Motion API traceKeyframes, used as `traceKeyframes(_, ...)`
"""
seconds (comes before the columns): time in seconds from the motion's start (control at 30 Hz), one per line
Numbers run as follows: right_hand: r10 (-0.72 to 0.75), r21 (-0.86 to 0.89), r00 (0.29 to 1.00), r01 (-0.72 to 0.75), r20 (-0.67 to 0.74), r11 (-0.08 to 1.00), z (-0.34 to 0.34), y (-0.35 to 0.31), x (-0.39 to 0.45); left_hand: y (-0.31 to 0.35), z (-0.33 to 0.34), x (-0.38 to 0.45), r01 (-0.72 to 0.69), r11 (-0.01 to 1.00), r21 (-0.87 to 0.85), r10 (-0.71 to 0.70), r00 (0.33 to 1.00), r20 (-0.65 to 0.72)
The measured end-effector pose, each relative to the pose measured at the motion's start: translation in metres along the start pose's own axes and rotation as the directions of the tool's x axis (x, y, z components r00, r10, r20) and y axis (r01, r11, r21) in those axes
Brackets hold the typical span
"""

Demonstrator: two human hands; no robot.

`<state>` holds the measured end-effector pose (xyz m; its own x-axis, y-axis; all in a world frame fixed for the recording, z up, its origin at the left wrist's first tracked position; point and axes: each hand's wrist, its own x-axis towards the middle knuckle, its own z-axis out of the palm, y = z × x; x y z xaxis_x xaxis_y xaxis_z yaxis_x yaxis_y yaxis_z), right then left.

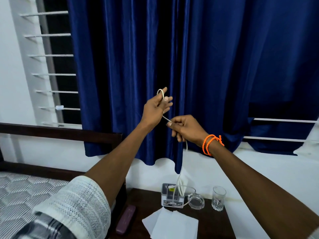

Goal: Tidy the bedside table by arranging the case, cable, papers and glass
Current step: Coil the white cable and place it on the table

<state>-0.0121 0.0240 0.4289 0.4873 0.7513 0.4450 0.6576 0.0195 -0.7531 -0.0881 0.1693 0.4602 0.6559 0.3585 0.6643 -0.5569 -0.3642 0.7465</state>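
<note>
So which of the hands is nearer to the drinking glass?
Right. The right hand is up and left of the glass; the left hand is higher, further left.

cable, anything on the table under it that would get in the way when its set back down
Yes. The cable, held by the left hand and right hand, hangs over the white box and glass ashtray. The papers lie in front, the glass to the right.

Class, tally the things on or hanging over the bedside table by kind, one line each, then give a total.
Cable: 1
Case: 1
Papers: 2 sheets showing
Glass: 1
Ashtray: 1
White box: 1
Total: 7
</note>
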Motion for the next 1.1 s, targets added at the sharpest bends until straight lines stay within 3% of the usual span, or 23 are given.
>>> traceKeyframes(0.3,-0.071,-0.199,0.997,0.077,0.04,0.977,-0.011,0.005,-0.008,-0.016,-0.006,0.0,0.031,0.998,0.056,-0.022,0.987,-0.162)
traceKeyframes(0.47,-0.196,-0.294,0.98,0.179,-0.029,0.939,-0.028,-0.009,-0.003,-0.027,-0.013,-0.004,0.051,0.965,0.256,-0.067,0.996,0.051)
traceKeyframes(0.6,-0.287,-0.334,0.954,0.242,-0.09,0.911,-0.043,-0.022,0.005,-0.03,-0.007,-0.014,0.217,0.969,0.119,-0.24,0.941,0.237)
traceKeyframes(0.7,-0.287,-0.291,0.952,0.245,-0.11,0.925,-0.048,-0.025,0.011,-0.026,-0.004,-0.019,0.332,0.943,0.017,-0.322,0.899,0.297)
traceKeyframes(0.9,-0.243,-0.092,0.953,0.229,-0.181,0.969,-0.059,-0.015,0.022,-0.014,-0.004,-0.019,0.406,0.912,-0.063,-0.338,0.828,0.447)
traceKeyframes(1.1,-0.16,0.153,0.961,0.197,-0.225,0.968,-0.048,-0.001,0.027,0.002,-0.002,-0.015,0.451,0.835,-0.316,-0.272,0.837,0.476)
